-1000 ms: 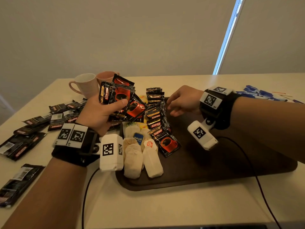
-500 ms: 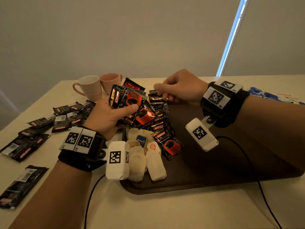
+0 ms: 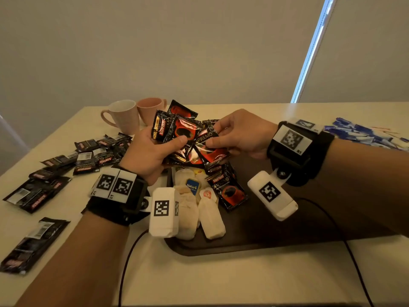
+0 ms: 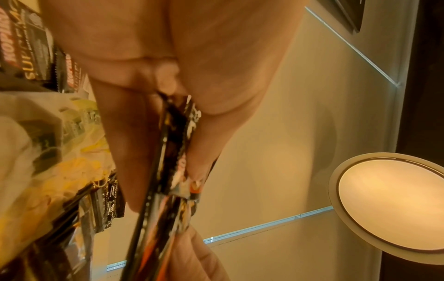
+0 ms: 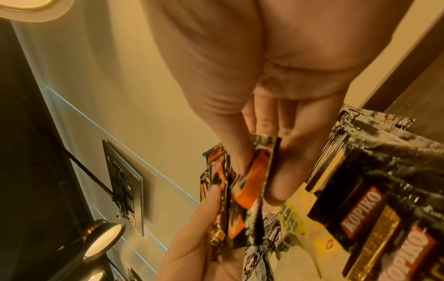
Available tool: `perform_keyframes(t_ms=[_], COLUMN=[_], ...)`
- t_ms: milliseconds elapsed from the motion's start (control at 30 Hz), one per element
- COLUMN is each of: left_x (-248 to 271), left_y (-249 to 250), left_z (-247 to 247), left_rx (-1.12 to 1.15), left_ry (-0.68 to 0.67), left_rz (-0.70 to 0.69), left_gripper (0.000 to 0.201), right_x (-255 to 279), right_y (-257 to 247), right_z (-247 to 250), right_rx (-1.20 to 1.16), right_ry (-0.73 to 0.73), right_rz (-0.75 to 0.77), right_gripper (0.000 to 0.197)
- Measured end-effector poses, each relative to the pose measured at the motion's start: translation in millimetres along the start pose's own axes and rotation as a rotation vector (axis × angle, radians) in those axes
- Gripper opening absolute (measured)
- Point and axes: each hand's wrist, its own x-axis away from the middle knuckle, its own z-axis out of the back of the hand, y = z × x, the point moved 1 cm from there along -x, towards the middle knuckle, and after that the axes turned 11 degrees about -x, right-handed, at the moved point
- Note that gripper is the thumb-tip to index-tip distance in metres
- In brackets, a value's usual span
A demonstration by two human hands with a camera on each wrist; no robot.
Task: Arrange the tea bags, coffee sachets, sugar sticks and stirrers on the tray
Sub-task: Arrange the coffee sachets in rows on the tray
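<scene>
My left hand (image 3: pixel 152 149) grips a fanned bunch of black-and-red coffee sachets (image 3: pixel 177 131) above the far left corner of the dark brown tray (image 3: pixel 287 231). My right hand (image 3: pixel 232 136) pinches one sachet (image 3: pixel 210 149) of that bunch between thumb and fingers; the right wrist view shows this pinch on the sachet (image 5: pixel 254 171). In the left wrist view the sachets (image 4: pixel 173 161) stand edge-on between thumb and fingers. On the tray lie white tea bags (image 3: pixel 210 216) and a row of coffee sachets (image 3: pixel 228 189).
Loose coffee sachets (image 3: pixel 84 156) are scattered over the beige table (image 3: pixel 221 280) at the left. Two mugs, white (image 3: pixel 122 116) and pink (image 3: pixel 150 108), stand at the back. Blue sugar sticks (image 3: pixel 358 134) lie at the far right. Cables cross the front.
My right hand rose from the tray's sachet row and came left to the bunch, where it now pinches a sachet. My left hand lifted the bunch a little.
</scene>
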Motion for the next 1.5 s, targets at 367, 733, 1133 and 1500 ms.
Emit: perform_keyframes(t_ms=[367, 733, 1133, 1500], left_x=[-4.0, -4.3, -4.9, -4.7], left_y=[-3.9, -3.7, -3.8, -3.3], left_z=[11.3, 10.2, 10.2, 9.7], left_rx=[-0.039, -0.05, -0.064, -0.039], left_ry=[0.075, 0.089, 0.083, 0.086], left_rz=[0.038, 0.053, 0.053, 0.029], left_gripper=[0.043, 0.042, 0.034, 0.031], right_x=[25.3, 31.8, 30.9, 23.1], right_y=[13.5, 47.6, 44.3, 42.1], right_z=[35.6, 26.8, 33.5, 18.6], right_rx=[0.223, 0.263, 0.168, 0.167], right_ry=[-0.011, -0.099, -0.089, -0.09], right_rz=[-0.132, -0.414, -0.476, -0.471], right_gripper=[0.009, 0.038, 0.031, 0.017])
